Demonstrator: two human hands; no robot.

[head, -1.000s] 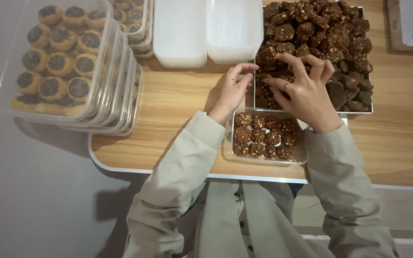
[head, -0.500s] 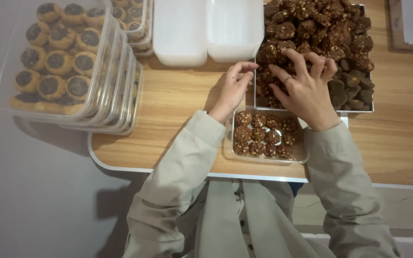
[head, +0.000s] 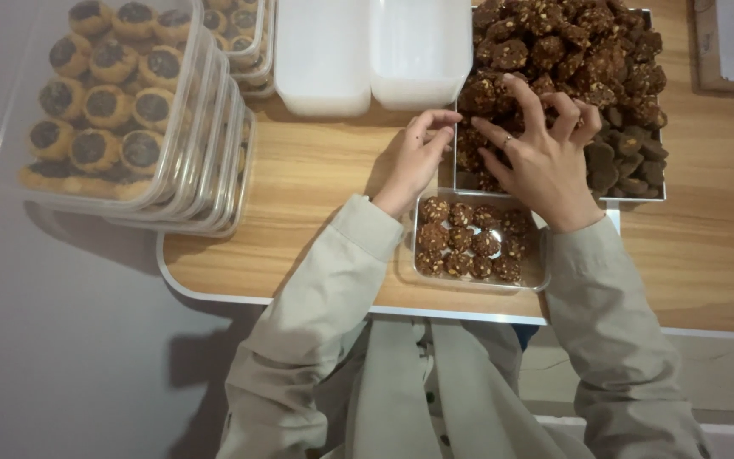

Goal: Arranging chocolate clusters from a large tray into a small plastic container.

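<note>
- Light wooden worktop (head: 316, 195) carries it all.
- Big metal tray of dark nutty cookies (head: 630, 85), far right, piled high: plenty left.
- Stack of clear lidded boxes of jam-centred biscuits (head: 121, 110), far left, packed.
- Small clear plastic box (head: 477, 242), near edge, about full.
- Right hand (head: 545, 153) spread over the pile; left hand (head: 422, 153) pinching at the tray's edge, grip unclear.

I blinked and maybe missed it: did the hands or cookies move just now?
Hardly. The right hand stays spread over the dark brown nutty cookies in the big tray, fingers shifting slightly; the left hand keeps to the tray's edge. The small clear plastic box of cookies looks unchanged.
</note>
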